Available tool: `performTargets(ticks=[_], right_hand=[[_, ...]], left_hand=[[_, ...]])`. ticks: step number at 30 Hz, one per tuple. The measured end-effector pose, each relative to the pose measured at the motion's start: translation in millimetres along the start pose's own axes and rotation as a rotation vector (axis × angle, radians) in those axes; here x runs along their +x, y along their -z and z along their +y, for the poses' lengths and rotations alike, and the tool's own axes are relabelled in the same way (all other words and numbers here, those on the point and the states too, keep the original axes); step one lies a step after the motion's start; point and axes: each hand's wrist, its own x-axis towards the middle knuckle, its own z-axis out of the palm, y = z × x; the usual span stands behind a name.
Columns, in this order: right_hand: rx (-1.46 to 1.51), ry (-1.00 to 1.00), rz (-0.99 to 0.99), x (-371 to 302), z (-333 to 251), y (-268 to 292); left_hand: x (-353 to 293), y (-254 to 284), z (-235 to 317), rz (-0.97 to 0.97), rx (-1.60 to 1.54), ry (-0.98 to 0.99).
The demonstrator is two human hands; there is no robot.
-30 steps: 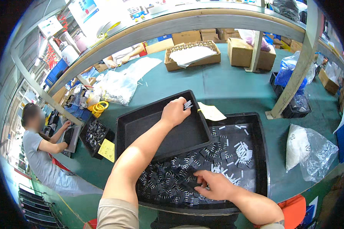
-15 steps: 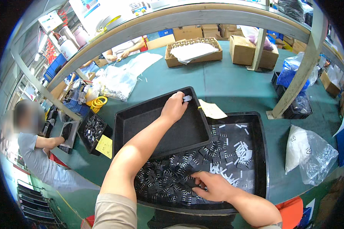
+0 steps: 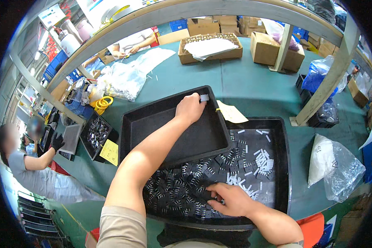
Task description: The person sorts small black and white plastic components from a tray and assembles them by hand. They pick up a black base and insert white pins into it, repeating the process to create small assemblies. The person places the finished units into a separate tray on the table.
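Both bare arms are reaching up from the lower edge of the frame.

The left hand (image 3: 189, 109) is stretching far forward toward the upper centre on a nearly straight arm, fingers curling and pinching at their tips. The right hand (image 3: 231, 199) is staying low at centre right, palm down, fingers bending leftward, forearm entering from the lower right.

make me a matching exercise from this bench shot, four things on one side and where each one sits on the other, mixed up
Things:
1. left hand
2. right hand
3. yellow paper slip
4. open cardboard box

Places:
A. among the small dark parts in the near black tray
B. at the far side of the green table
C. at the far corner of the empty black tray, pinching a small grey part
D. on the table just right of the empty tray's far corner

Pairs: 1-C, 2-A, 3-D, 4-B
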Motion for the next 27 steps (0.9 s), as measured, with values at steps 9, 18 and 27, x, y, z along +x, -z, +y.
performTargets(ticks=[9, 18, 27], right_hand=[[-0.002, 0.029, 0.018, 1, 0, 0], [-0.026, 0.046, 0.016, 0, 2, 1], [-0.254, -0.060, 0.068, 3, 9, 0]], left_hand=[[5, 1, -5, -0.022, 0.001, -0.036], [9, -2, -13, -0.062, -0.067, -0.023], [6, 23, -12, -0.034, -0.093, -0.051]])
